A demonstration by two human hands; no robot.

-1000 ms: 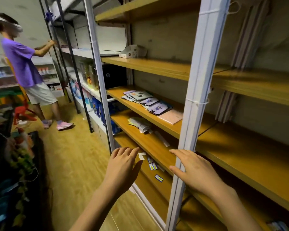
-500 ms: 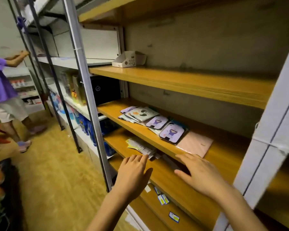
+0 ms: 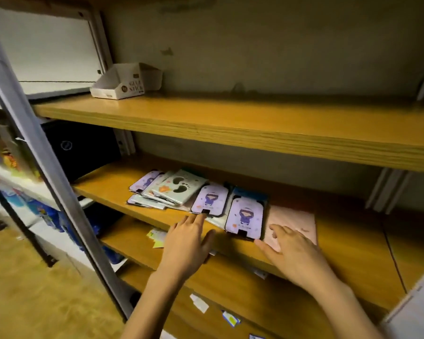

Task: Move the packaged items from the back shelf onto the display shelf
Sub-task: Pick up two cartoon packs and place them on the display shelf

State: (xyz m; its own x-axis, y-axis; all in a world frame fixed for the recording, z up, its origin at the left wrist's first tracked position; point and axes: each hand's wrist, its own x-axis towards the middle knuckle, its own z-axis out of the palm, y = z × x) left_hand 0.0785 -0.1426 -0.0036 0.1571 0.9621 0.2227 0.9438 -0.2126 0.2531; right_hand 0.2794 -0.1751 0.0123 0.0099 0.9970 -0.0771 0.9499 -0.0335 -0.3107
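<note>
Both hands hang at the shelf's (image 3: 348, 253) near edge, each grip spread and empty. The left hand (image 3: 186, 243) has its forefinger at the near end of a purple packaged item (image 3: 209, 198), and the right hand (image 3: 294, 250) is over a pink packet (image 3: 296, 221). Between them lies a larger purple pack (image 3: 245, 216), with an overlapping pile (image 3: 171, 189) far left. Best to slide one pack to the edge, then pinch it, since the wrappers look slippery.
</note>
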